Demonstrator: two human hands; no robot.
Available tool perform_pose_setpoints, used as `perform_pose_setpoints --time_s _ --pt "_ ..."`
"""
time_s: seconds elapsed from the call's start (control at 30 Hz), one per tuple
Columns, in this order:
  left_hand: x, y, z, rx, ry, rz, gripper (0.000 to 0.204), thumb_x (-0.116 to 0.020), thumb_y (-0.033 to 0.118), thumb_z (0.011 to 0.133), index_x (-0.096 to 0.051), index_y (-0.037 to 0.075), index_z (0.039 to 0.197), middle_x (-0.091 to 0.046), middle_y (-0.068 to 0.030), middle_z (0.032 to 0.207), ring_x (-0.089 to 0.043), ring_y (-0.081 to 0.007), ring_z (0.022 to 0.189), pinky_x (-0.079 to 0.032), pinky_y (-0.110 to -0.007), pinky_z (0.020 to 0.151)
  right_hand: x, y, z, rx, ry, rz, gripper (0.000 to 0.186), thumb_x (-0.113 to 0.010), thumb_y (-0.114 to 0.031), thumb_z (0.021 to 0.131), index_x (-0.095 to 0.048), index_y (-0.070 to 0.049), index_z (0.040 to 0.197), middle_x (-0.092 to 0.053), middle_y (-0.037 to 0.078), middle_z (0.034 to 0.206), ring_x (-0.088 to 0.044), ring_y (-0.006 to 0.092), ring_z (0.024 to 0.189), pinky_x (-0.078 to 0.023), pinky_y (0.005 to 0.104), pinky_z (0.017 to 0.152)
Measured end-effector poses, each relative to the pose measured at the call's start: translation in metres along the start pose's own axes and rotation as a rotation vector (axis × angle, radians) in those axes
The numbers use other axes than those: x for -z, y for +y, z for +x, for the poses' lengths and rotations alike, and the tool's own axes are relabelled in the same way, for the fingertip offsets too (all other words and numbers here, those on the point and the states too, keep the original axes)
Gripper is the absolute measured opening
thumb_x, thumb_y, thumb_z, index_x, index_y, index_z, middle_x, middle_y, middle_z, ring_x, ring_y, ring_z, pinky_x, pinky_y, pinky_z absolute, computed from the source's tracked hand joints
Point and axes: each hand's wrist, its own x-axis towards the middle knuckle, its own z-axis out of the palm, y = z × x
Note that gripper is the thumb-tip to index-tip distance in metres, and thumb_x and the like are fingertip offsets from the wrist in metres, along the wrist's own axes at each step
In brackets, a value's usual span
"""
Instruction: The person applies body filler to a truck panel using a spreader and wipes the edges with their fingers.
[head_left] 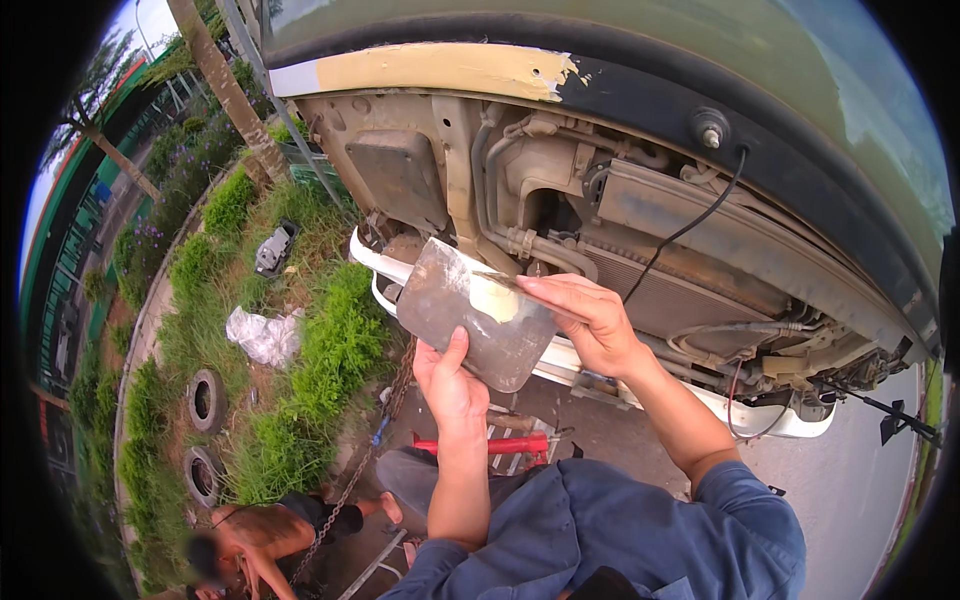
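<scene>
My left hand (452, 385) grips a grey, rounded-corner flat plate (430, 300) from below, its thumb pressed on the top face. A dollop of pale yellow putty (493, 300) lies smeared near the plate's far right edge. Over that edge my right hand (590, 325) is closed on a thin flat spreader (492, 277), seen almost edge-on beside the putty. Its handle end is hidden by the fingers. Ahead is a vehicle's dark lower panel (640, 85), with a band of pale yellow filler (440, 68) on its left part.
Beneath the panel are exposed pipes, a radiator (640, 285) and a hanging black cable (700, 215). A white bumper (770, 415) runs below them. A red jack (480, 443) and a chain (345, 490) are near my legs. Another person (265, 545) crouches at lower left, near old tyres (206, 400).
</scene>
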Motion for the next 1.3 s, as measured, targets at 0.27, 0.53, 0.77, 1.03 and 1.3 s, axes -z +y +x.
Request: perform_pose_setpoints --time_s 0.27,0.53,0.77,1.03,1.3 --pt "0.011 0.001 -0.004 -0.023 0.000 0.118 0.038 -0.059 -0.012 0.085 -0.054 -0.004 0.122 -0.063 -0.0120 0.117 -0.061 -0.0198 0.105 -0.046 -0.033 0.096 0.017 -0.006 -0.021 0.019 -0.163 -0.286 0.055 -0.059 0.006 0.076 -0.059 -0.008 0.129 -0.067 0.015 0.110 -0.065 0.0338 0.097 -0.053 0.0407 0.086" --pt "-0.018 0.036 -0.001 -0.249 -0.076 0.079 0.040 -0.057 -0.009 0.088 -0.050 -0.003 0.127 -0.060 -0.0137 0.122 -0.059 -0.0200 0.108 -0.047 -0.035 0.096 0.027 0.006 -0.054 -0.353 -0.505 -0.387 0.033 -0.052 -0.014 0.092 -0.057 0.001 0.121 -0.064 0.025 0.094 -0.062 0.0408 0.091 -0.050 0.0469 0.077" --pt "0.030 0.030 -0.002 -0.059 0.012 0.029 0.039 -0.054 0.000 0.091 -0.048 0.000 0.129 -0.058 -0.0124 0.126 -0.057 -0.0232 0.114 -0.044 -0.039 0.101 0.062 -0.011 0.055 0.086 0.158 -0.999 0.048 -0.055 0.002 0.080 -0.053 0.004 0.128 -0.061 0.018 0.121 -0.057 0.0321 0.103 -0.047 0.0393 0.086" --pt "0.077 0.006 -0.023 0.105 0.136 -0.033 0.043 -0.056 0.000 0.090 -0.048 0.002 0.131 -0.058 -0.0103 0.126 -0.056 -0.0237 0.117 -0.043 -0.041 0.103 0.065 0.033 0.134 0.309 0.121 -1.612 0.046 -0.055 -0.013 0.082 -0.056 0.006 0.124 -0.060 0.020 0.125 -0.058 0.0291 0.109 -0.047 0.0382 0.084" --pt "0.097 0.016 -0.013 0.085 0.176 -0.065 0.039 -0.056 -0.001 0.090 -0.050 0.001 0.128 -0.059 -0.0107 0.124 -0.057 -0.0226 0.114 -0.043 -0.039 0.101 0.058 0.052 0.140 0.207 0.154 -1.695 0.046 -0.055 -0.013 0.082 -0.056 0.004 0.125 -0.058 0.020 0.127 -0.058 0.0297 0.112 -0.047 0.0404 0.085"
